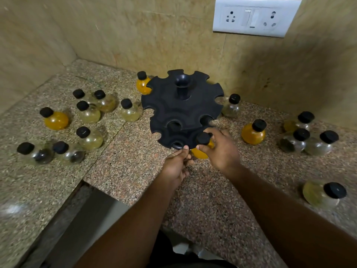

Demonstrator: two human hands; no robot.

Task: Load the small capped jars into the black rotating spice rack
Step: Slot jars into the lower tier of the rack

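The black rotating spice rack (181, 111) stands on the granite counter, near the back wall, its notched tiers showing no jars except at the front. My right hand (220, 147) grips a yellow-filled jar with a black cap (202, 139) at the front edge of the lower tier. My left hand (177, 163) pinches the rack's front rim just left of that jar. Several more capped jars lie around: a yellow one (56, 118) and pale ones (88, 113) to the left, another yellow one (253, 132) and clear ones (295, 141) to the right.
Beige tiled walls close in at the back and both sides, with a white socket plate (255, 16) above. A jar (143, 84) stands behind the rack's left side. The counter (125, 171) steps and ends at a gap at the lower left.
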